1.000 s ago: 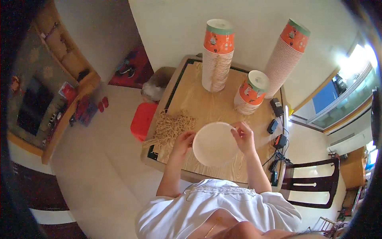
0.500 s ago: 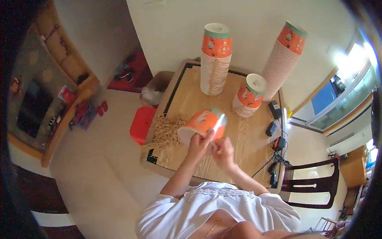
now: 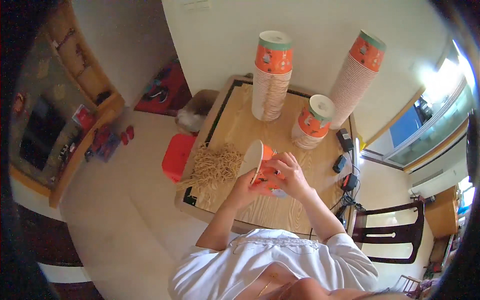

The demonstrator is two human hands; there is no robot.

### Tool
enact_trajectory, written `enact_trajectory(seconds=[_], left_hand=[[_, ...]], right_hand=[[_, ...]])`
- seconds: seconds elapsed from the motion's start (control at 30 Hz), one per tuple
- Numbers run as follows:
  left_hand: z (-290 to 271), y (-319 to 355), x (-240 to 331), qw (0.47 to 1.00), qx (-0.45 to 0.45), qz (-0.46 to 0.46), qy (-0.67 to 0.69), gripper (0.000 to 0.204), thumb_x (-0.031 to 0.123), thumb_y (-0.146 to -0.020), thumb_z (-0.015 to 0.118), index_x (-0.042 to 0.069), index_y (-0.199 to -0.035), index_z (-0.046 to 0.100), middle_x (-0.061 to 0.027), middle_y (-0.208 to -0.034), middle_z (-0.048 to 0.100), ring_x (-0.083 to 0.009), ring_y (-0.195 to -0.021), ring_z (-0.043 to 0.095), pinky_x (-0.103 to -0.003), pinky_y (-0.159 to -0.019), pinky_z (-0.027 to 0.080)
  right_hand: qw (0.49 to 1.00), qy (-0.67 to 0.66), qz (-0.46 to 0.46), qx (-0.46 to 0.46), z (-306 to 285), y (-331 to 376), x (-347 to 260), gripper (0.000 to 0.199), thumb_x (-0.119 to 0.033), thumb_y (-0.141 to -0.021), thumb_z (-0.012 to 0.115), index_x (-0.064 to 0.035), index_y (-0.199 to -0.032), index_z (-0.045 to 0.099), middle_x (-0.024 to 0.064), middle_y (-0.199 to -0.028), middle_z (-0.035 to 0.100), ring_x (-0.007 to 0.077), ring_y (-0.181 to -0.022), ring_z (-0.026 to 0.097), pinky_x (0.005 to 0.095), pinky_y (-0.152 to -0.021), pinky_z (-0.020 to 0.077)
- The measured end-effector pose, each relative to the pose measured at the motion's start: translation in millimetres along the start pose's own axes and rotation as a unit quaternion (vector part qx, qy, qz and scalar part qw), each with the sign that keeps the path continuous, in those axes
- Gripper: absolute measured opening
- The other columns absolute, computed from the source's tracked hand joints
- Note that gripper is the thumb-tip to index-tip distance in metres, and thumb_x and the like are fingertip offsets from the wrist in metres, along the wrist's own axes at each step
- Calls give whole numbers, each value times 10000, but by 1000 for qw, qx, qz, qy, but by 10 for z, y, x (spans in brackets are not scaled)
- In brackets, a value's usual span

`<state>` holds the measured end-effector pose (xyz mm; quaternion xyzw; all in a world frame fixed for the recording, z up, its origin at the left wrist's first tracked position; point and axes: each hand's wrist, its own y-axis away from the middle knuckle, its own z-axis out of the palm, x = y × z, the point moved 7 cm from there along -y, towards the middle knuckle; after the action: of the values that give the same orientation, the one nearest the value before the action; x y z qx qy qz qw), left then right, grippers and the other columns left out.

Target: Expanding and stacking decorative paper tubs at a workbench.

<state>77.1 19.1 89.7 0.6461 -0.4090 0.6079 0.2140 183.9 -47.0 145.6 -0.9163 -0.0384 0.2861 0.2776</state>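
Left hand (image 3: 243, 190) and right hand (image 3: 291, 175) clasp an orange paper bucket (image 3: 255, 157); three bucket stacks (image 3: 271, 95) already stand, loose tan cords (image 3: 215, 164) remain!

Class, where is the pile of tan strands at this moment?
In the head view, the pile of tan strands lies on the near left part of the table, left of the held cup and just beyond the left hand.

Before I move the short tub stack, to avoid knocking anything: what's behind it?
The tall right-hand tub stack; the short stack hides its lower left edge and some tabletop.
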Motion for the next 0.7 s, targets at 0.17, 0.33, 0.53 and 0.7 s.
enact_trajectory(seconds=[0.17,0.33,0.53,0.7], left_hand=[[-112,44,-115,998,27,-57,1,265,57,-810,596,3,-1067,557,-75,-933,629,-98,-846,568,-261,-734,471],[-144,68,-147,994,37,-88,61,182,75,-827,591,-2,-992,582,-39,-853,627,-76,-767,551,-245,-673,456],[-143,32,-161,988,66,-105,92,128,102,-855,572,-1,-925,603,-9,-765,610,-39,-688,521,-211,-596,425],[-186,37,-176,989,94,-102,46,123,101,-854,556,-8,-879,608,12,-702,589,-33,-642,508,-209,-564,417]], right_hand=[[1000,-8,-19,-13,55,-52,-15,207,-106,-709,694,-61,-886,597,97,-938,551,283,-901,528,375,-778,454],[986,-121,81,-85,111,-23,64,170,-61,-728,660,-47,-876,578,106,-873,558,275,-868,563,359,-736,475],[992,-105,-5,-69,71,-60,-50,129,-53,-757,632,-45,-875,579,110,-865,563,290,-817,572,358,-705,479],[994,-88,-19,-61,57,-55,-20,119,-38,-758,627,-47,-867,581,105,-837,559,290,-790,565,355,-686,475]])
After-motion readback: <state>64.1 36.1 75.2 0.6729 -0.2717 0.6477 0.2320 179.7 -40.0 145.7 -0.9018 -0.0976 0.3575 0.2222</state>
